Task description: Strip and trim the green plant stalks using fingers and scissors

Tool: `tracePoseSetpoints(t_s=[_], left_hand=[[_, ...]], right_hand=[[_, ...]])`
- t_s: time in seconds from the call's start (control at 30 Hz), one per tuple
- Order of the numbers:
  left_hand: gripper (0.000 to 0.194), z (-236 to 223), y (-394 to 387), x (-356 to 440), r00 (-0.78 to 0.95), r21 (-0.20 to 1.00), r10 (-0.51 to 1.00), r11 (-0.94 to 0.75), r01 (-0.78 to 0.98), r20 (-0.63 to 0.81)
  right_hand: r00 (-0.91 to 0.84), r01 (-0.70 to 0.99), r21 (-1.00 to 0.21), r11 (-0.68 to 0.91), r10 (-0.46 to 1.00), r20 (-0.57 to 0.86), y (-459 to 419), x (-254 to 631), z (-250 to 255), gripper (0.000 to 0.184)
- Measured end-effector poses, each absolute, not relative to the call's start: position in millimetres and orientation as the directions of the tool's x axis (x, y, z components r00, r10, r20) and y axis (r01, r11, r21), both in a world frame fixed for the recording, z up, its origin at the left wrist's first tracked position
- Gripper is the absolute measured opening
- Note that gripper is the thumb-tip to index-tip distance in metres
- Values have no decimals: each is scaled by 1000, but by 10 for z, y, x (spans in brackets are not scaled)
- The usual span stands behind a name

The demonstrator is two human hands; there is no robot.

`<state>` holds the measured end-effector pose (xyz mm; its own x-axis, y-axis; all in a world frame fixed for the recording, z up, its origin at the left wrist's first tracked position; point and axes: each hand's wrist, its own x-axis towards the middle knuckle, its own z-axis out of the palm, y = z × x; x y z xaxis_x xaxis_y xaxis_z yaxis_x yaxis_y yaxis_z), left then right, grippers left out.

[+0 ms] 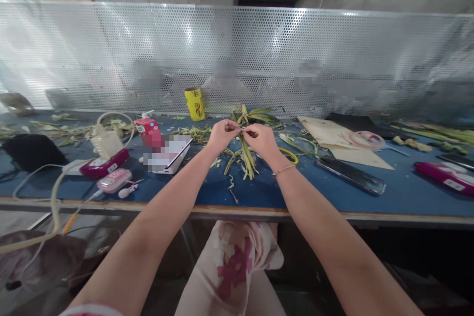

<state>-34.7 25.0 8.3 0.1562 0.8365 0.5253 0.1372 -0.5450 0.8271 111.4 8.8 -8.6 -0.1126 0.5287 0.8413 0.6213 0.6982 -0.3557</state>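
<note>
bundle of flat yellow-green plant strips (247,157): mid-table, on blue tabletop (207,193). long axis roughly 12 to 6, loose ends fanned toward me, tips nearer 5. my left hand (223,136) and right hand (262,139) come in from 7 and 5, fingertips pinched closed on its far end, nearly touching. exact grip hidden by my fingers, tiny pale bit between them unclear. leafy stems (262,113) just past, at 1; join with the bundle can't be made out.

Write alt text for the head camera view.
A left hand and a right hand pinch a bundle of yellow-green strips over a blue table; a dark phone lies to the right, and a perforated metal panel stands behind.
</note>
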Motion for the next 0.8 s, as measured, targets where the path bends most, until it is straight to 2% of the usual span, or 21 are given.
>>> tracePoseSetpoints(t_s=[0.23,0.53,0.8], left_hand=[[9,50,293,-333,193,825,825,-556,101,532],[10,96,255,-319,224,822,815,-563,86,534],[14,64,269,-337,242,813,812,-569,126,531]], right_hand=[[-123,638,-355,683,546,829,87,1105,-78,10],[-103,639,-418,646,611,785,60,1119,-34,9],[-204,678,-304,669,569,797,98,1159,-58,10]])
